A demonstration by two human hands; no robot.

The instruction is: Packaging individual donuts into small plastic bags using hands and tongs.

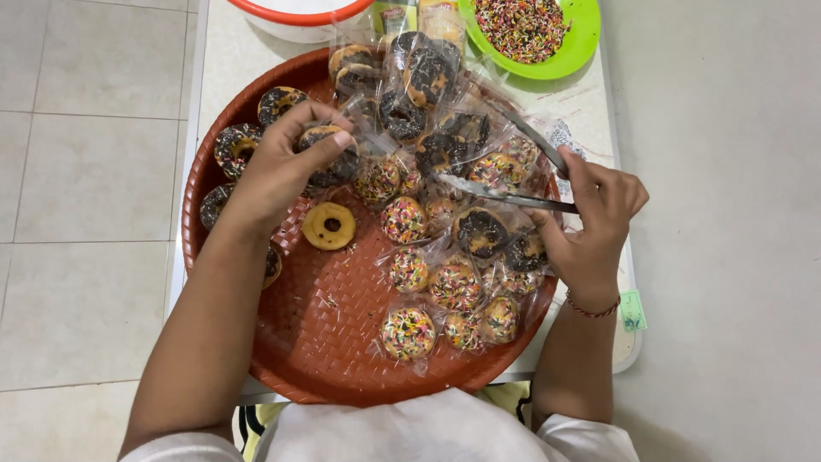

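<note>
I see my left hand [282,167] closed around a chocolate donut [329,158] topped with sprinkles, thumb across its upper edge, over the left side of the round red woven tray [325,342]. My right hand [594,227] grips a pair of metal tongs [513,184] at their joined end, arms spread and pointing left toward the middle of the tray. The lower arm's tip lies across a clear bag [445,154] holding a dark donut; whether the tongs actually pinch that bag I cannot tell, as the plastic glare hides the contact.

Just below my left hand a plain donut [329,225] lies bare on the tray. Bagged sprinkle donuts [409,332] crowd the tray's right and lower part, and unwrapped chocolate ones line its left rim. Beyond the tray stand a green bowl of sprinkles [530,30] and a white tub with an orange rim [295,15].
</note>
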